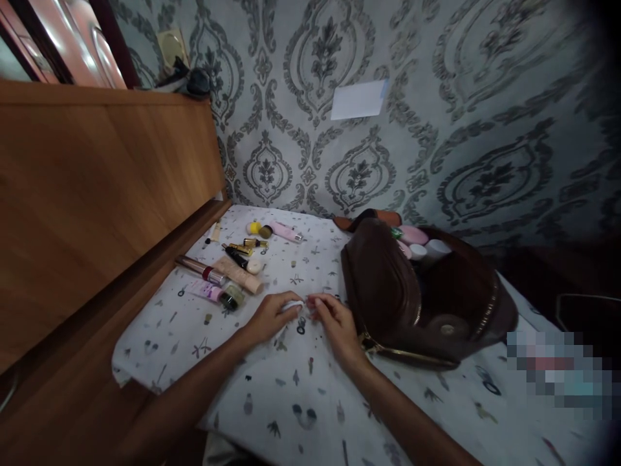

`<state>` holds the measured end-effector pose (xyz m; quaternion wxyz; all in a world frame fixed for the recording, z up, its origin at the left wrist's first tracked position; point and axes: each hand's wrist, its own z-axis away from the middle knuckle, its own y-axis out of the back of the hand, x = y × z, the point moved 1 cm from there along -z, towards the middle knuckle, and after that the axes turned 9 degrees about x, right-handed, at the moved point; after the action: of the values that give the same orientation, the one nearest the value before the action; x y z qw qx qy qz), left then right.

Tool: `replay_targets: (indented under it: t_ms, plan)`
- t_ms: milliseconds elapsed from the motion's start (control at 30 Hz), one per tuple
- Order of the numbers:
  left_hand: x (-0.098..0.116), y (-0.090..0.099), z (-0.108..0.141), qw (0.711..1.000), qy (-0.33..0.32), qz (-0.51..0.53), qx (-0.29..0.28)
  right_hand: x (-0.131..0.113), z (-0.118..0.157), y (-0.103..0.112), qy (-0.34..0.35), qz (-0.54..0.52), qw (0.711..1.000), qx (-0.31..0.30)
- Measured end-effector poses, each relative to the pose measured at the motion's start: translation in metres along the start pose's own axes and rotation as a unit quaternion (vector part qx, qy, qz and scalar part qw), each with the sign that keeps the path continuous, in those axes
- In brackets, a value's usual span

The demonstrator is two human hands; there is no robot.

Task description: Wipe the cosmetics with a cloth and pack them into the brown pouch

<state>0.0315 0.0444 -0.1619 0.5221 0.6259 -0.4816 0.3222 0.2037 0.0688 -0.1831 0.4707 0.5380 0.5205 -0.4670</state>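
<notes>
My left hand (275, 315) and my right hand (336, 318) meet over the patterned white sheet (301, 375), fingertips almost touching. Both are closed in a pinch, with something small and pale or clear between them that is too small to make out. Just right of my right hand stands an open brown bag (378, 285) with its zip undone, holding white-capped containers and pink items (412, 234). Left of my left hand lie cosmetics: a beige tube (237, 274), a small dark-green jar (231, 298), a purple-and-white tube (201, 289) and a long metallic pink tube (201, 268).
Farther back lie a pink tube (286, 231), a yellow item (253, 227) and small gold tubes (255, 243). A wooden panel (107, 194) borders the left side. Patterned wallpaper (266, 116) rises behind, with a white paper (359, 100) on it. A blurred-out patch (557, 372) covers something at right.
</notes>
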Motion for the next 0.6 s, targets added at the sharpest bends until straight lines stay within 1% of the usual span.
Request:
replay_targets:
  t_ms: [133,300,533,600]
  plan:
    - [-0.0005,-0.0014,0.0005,0.999,-0.018,-0.029,-0.002,0.0031,0.0059,0.0023,0.025,0.029,0.999,-0.010]
    - [-0.0015,-0.0030,0.0015,0.997,-0.028,-0.074,-0.001,-0.0008,0.0075,0.0028,0.031,0.035,0.999,-0.026]
    - [0.0002,-0.0078,0.0037,0.987,-0.074,-0.144,-0.020,-0.0005,0.0063,0.0019,0.051,0.042,0.997,-0.037]
    - [0.0031,-0.0053,0.0045,0.980,-0.096,-0.173,-0.023,0.0012,0.0057,0.0013,0.050,0.035,0.998,-0.035]
